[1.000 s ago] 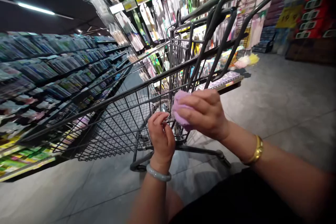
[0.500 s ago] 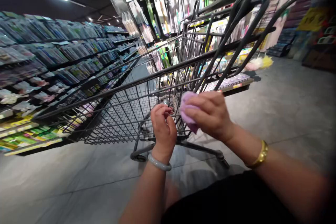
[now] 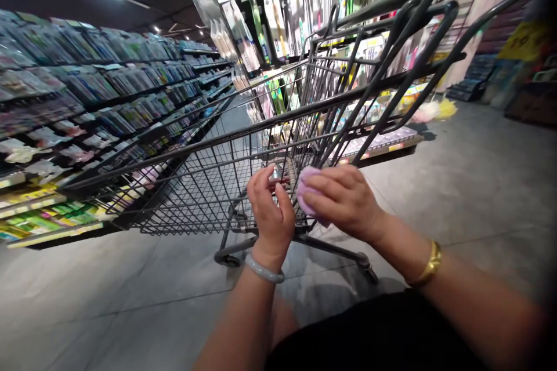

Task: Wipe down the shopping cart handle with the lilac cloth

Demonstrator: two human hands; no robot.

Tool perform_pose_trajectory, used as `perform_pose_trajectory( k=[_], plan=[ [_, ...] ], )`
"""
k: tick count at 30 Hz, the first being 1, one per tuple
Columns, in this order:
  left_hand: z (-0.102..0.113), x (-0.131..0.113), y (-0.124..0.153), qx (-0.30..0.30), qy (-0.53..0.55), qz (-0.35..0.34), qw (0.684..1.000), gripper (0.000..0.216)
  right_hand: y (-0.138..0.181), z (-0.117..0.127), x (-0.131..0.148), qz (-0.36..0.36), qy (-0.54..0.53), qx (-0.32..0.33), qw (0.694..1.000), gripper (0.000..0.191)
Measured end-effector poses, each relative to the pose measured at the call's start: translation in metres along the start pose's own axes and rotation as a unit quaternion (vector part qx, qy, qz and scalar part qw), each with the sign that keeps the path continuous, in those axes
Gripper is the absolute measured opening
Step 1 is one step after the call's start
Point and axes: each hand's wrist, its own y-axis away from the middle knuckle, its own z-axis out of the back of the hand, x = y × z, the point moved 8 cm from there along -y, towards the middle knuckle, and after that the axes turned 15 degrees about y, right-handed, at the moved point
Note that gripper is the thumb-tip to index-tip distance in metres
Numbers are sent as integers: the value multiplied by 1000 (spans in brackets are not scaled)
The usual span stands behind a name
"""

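Observation:
My right hand [image 3: 343, 200] is closed around a crumpled light purple cloth [image 3: 308, 188], which bulges out on the left side of my fingers. To its left is my left hand [image 3: 270, 206], thumb and fingers apart and loosely curved, with nothing seen between them. Both hands are in front of a dark metal wire shopping cart [image 3: 191, 182], near its rear lower corner. Whether the left fingertips touch the wires I cannot tell. A grey bangle [image 3: 264, 271] circles my left wrist and a gold one [image 3: 429, 266] my right.
Long shelves [image 3: 108, 93] of packaged goods run along the left. Behind the cart stands a lit display rack [image 3: 287, 17] with hanging packs and price tags. A cart wheel [image 3: 368, 271] rests on the grey floor [image 3: 456, 197]. Fluffy yellow and pink items [image 3: 437, 110] are at the rack's right.
My right hand has moved slightly down and left with the purple cloth. The left hand's thumb and fingers are a little farther apart. The view has shifted slightly.

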Motion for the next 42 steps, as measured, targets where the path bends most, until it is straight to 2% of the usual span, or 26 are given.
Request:
perform_pose_trajectory(
  k=[2, 3, 7, 9, 13, 15, 19, 21, 25, 27, 29, 32, 35, 37, 39, 40, 42],
  plan=[
    [-2, -4, -2, 9, -33, -9, 999, 43, 2, -3, 5, 28, 1, 12, 1000, 18],
    [-3, -6, -2, 17, -54, -16, 998, 43, 1, 0, 1, 20, 2, 6, 1000, 19],
    [-9, -11, -4, 53, -124, -53, 989, 41, -7, 16, -30, -78, 13, -30, 996, 25],
    [-12, -10, -4, 72, -147, -59, 985, 40, -7, 16, -29, -90, 12, -31, 995, 23],
    [-12, -5, -7, 78, -196, -41, 977, 33, -3, -2, 2, 1, 4, 11, 1000, 14],
    [-12, -2, -8, 88, -209, -21, 974, 29, -3, -3, 5, 18, 10, 17, 1000, 14],
    [-11, 4, -10, 112, -214, 30, 970, 24, -7, 13, -26, -81, 33, -25, 996, 26],
    [-9, 5, -11, 108, -208, 41, 971, 22, -8, 16, -29, -97, 37, -37, 994, 28],
    [-7, 4, -14, 101, -211, 55, 971, 21, -5, 2, -1, -12, 21, -2, 1000, 17],
    [-7, 4, -14, 105, -214, 62, 969, 20, -4, -1, 5, 16, 24, 9, 1000, 15],
    [-8, 4, -15, 112, -208, 69, 969, 20, -6, 6, -6, -9, 27, -7, 1000, 21],
    [-8, 6, -14, 116, -202, 73, 970, 21, -9, 19, -32, -91, 41, -38, 994, 28],
    [-7, 9, -12, 113, -196, 76, 971, 22, -8, 18, -30, -101, 41, -43, 993, 26],
    [-7, 9, -11, 111, -187, 59, 974, 24, -7, 11, -13, -46, 32, -25, 998, 21],
    [-6, 3, -10, 109, -175, 12, 978, 28, -7, 4, -1, 4, 29, -4, 1000, 15],
    [-5, -4, -11, 105, -171, -19, 979, 30, -7, 4, -1, 8, 31, -2, 999, 15],
    [1, -20, -13, 87, -166, -78, 979, 33, -11, 10, -15, -34, 37, -20, 999, 20]
  ],
)
